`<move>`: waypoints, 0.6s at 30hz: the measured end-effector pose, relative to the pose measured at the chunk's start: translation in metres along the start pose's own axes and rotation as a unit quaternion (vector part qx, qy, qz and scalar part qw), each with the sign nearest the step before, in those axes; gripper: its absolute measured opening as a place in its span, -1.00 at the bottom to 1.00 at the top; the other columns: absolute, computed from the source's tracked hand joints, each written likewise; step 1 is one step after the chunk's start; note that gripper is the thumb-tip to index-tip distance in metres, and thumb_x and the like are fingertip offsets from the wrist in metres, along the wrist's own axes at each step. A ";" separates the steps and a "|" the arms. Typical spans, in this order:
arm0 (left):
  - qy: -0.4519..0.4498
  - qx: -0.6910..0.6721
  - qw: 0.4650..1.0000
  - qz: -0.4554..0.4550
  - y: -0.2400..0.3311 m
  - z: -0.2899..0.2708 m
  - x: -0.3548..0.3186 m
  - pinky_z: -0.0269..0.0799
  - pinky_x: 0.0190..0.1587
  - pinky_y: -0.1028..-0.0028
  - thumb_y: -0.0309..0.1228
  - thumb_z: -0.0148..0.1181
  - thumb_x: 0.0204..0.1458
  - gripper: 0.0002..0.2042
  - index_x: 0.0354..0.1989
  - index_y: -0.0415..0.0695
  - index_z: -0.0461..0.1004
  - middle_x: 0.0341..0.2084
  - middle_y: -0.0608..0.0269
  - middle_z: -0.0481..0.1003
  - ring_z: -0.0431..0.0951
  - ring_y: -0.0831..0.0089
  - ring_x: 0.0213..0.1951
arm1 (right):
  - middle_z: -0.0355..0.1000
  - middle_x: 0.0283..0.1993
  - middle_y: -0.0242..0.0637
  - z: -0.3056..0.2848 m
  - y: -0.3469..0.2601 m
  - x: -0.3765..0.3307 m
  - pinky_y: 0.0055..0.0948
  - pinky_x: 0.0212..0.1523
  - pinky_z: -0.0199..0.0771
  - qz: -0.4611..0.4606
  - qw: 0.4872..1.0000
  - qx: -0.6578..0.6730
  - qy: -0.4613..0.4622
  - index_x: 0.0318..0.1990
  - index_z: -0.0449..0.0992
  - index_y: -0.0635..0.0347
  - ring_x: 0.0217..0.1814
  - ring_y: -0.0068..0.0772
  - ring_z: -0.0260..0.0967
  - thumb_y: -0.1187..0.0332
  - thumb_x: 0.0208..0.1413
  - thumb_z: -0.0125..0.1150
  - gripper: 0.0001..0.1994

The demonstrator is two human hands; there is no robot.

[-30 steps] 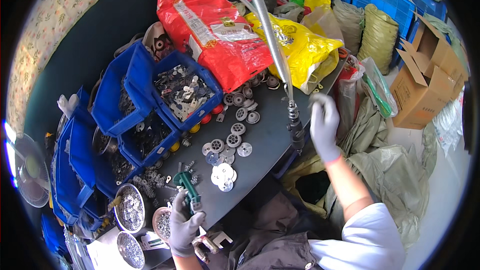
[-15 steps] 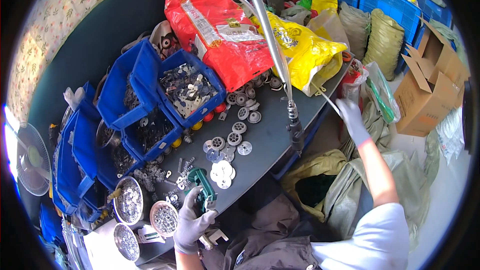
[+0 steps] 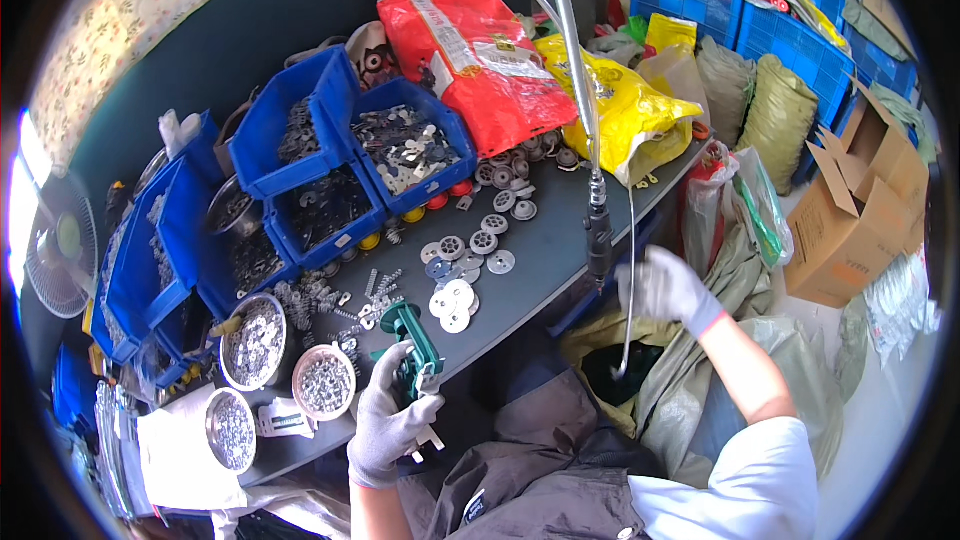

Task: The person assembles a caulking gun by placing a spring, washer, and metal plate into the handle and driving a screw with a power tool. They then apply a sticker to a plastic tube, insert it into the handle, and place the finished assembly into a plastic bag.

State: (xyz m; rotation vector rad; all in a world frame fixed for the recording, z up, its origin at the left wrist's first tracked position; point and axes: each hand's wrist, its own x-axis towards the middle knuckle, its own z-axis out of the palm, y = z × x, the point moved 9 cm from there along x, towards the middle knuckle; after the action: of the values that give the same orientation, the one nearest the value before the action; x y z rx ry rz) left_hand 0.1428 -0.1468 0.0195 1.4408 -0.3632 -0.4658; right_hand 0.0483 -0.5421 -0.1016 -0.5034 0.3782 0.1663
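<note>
My left hand (image 3: 385,430), in a grey glove, is closed around a dark green frame-like part (image 3: 418,345) at the table's near edge. A pale pronged piece (image 3: 428,443) shows just below that hand. Off the table's right edge, my gloved right hand (image 3: 672,290) is smeared by motion, its fingers bent around a long thin metal rod (image 3: 629,335). The rod stands nearly upright, its lower end over a dark sack opening. Pale discs (image 3: 455,307), grey spoked wheels (image 3: 490,230) and coil springs (image 3: 383,284) lie beyond my left hand.
A powered screwdriver (image 3: 598,245) hangs from a metal pole between my hands. Blue bins (image 3: 395,202) and bowls (image 3: 325,383) of small metal parts stand left. Red (image 3: 480,70) and yellow (image 3: 640,115) bags lie at the back. Sacks (image 3: 765,115) and a cardboard box (image 3: 850,230) stand right.
My right hand has come down and left from beside the yellow bag, and the rod has swung to nearly upright. My left hand still holds the green part. The view has shifted slightly.
</note>
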 end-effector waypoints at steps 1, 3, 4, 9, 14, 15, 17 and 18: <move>0.004 0.016 0.999 0.030 0.008 0.001 -0.004 0.41 -0.07 0.55 -0.52 0.35 -0.16 -0.30 0.24 -0.28 0.21 -0.15 0.28 0.45 0.44 0.58 -0.16 | 0.52 -0.17 -0.09 -0.004 -0.028 0.010 -0.02 -0.04 0.46 -0.043 0.999 -0.008 0.020 -0.06 0.46 0.38 -0.15 -0.06 0.48 -0.09 0.24 -0.09 -0.42; 0.011 -0.009 1.000 0.018 0.012 -0.001 -0.020 0.42 -0.09 0.54 -0.54 0.35 -0.16 -0.31 0.23 -0.28 0.21 -0.16 0.28 0.45 0.44 0.58 -0.17 | 0.24 -0.60 -0.44 -0.016 -0.060 0.014 -0.38 -0.52 0.31 -0.151 0.981 0.021 0.121 -0.32 0.43 0.13 -0.61 -0.48 0.20 -0.04 0.26 -0.06 -0.60; 0.009 -0.031 0.999 0.003 0.013 -0.002 -0.024 0.43 -0.10 0.54 -0.55 0.34 -0.16 -0.31 0.23 -0.28 0.21 -0.17 0.27 0.45 0.44 0.58 -0.17 | 0.10 -0.69 -0.53 -0.037 -0.074 0.016 -0.49 -0.67 0.17 -0.191 0.976 0.020 0.103 -0.33 0.40 0.04 -0.75 -0.58 0.03 0.01 0.29 -0.06 -0.68; 0.081 -0.068 0.990 0.090 0.013 -0.050 -0.045 0.45 -0.14 0.56 -0.59 0.32 -0.10 -0.30 0.28 -0.23 0.16 -0.13 0.26 0.42 0.43 0.58 -0.14 | 0.01 -0.71 -0.59 0.022 -0.002 -0.050 -0.57 -0.74 -0.05 -0.341 0.924 -0.031 0.171 -0.32 0.40 0.01 -0.79 -0.68 -0.12 -0.07 0.31 -0.12 -0.62; 0.163 -0.061 0.976 0.133 0.032 -0.070 -0.049 0.43 -0.29 0.58 -0.63 0.20 -0.05 -0.31 0.32 -0.18 0.12 -0.18 0.26 0.39 0.43 0.56 -0.33 | 0.34 -0.46 -0.47 0.144 0.010 -0.079 -0.71 -0.66 0.18 -0.502 0.791 -0.312 0.158 0.34 0.21 0.19 -0.66 -0.78 0.10 0.21 0.39 -0.19 -0.55; 0.156 -0.103 0.974 0.128 0.026 -0.073 -0.045 0.39 -0.29 0.62 -0.59 0.23 -0.03 -0.32 0.32 -0.17 0.13 -0.19 0.28 0.39 0.41 0.59 -0.32 | 0.34 -0.40 -0.49 0.171 0.013 -0.087 -0.76 -0.64 0.13 -0.515 0.756 -0.383 0.130 0.39 0.14 0.17 -0.60 -0.82 0.12 0.33 0.37 -0.19 -0.54; 0.116 -0.125 0.979 0.109 0.029 -0.066 -0.032 0.33 -0.31 0.65 -0.50 0.23 0.06 -0.39 0.31 -0.14 0.15 -0.23 0.34 0.40 0.39 0.65 -0.30 | 0.35 -0.40 -0.38 0.224 0.038 -0.111 -0.61 -0.58 0.28 -0.594 0.565 -0.572 0.034 0.33 0.24 0.24 -0.58 -0.65 0.23 0.52 0.26 -0.10 -0.54; 0.106 -0.172 0.975 0.092 0.026 -0.064 -0.027 0.28 -0.40 0.67 -0.48 0.22 0.09 -0.40 0.32 -0.13 0.13 -0.27 0.38 0.38 0.35 0.69 -0.39 | 0.38 -0.40 -0.33 0.253 0.065 -0.121 -0.55 -0.55 0.33 -0.641 0.399 -0.654 -0.040 0.28 0.31 0.27 -0.57 -0.56 0.30 0.60 0.19 -0.05 -0.54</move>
State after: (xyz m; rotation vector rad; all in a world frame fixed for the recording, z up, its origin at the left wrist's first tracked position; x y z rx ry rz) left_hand 0.1543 -0.0765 0.0404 1.0943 -0.2278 -0.2083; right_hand 0.0000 -0.3679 0.1219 -2.2409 -0.4716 -1.1919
